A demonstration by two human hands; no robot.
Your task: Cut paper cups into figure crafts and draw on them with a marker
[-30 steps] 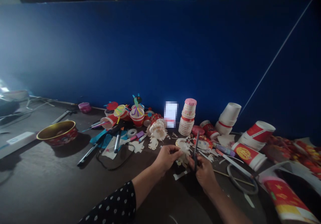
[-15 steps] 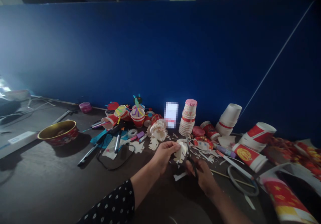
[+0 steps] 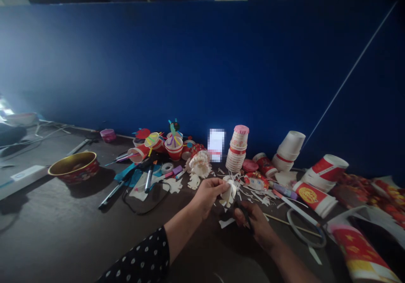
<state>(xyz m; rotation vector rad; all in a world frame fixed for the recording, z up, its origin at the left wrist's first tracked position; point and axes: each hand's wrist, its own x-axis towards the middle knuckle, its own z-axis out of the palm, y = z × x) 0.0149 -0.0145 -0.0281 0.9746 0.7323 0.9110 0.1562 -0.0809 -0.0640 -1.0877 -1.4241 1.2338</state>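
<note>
The left hand [image 3: 209,196] pinches, thumb against fingertips. The right hand [image 3: 253,221] curls closed, its forearm angled inward.

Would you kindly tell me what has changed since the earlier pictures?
The scissors in the right hand have swung leftward, their blades now at the white paper piece. Nothing was let go; the left hand still pinches the paper, and the cup stack stayed put.
</note>
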